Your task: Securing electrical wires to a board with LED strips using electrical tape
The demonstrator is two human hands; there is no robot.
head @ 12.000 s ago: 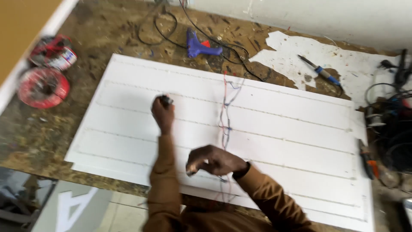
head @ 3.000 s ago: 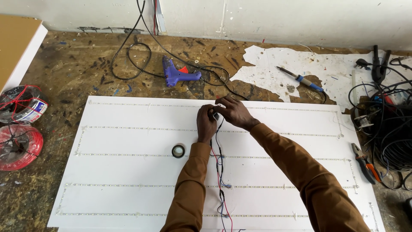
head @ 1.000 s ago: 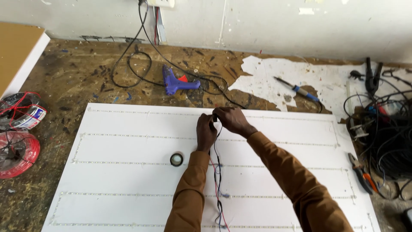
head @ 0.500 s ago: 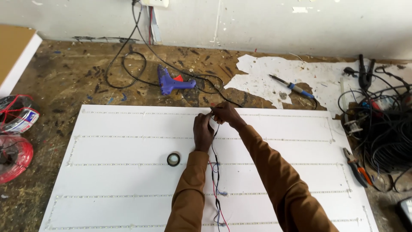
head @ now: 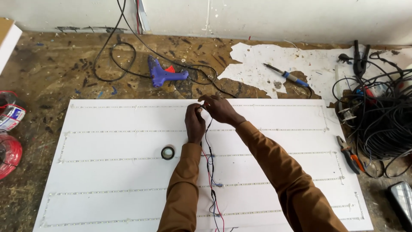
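Both the left hand (head: pixel 195 124) and the right hand (head: pixel 221 108) pinch the top of thin wires (head: pixel 210 172) at the far middle of the white panel (head: pixel 107 172). The wires look light and limp, best held near their ends. A tape roll (head: pixel 168 152) lies just left; pliers (head: pixel 349 155) and a glue gun (head: pixel 163 75) lie well apart on the worktop (head: pixel 51 64).
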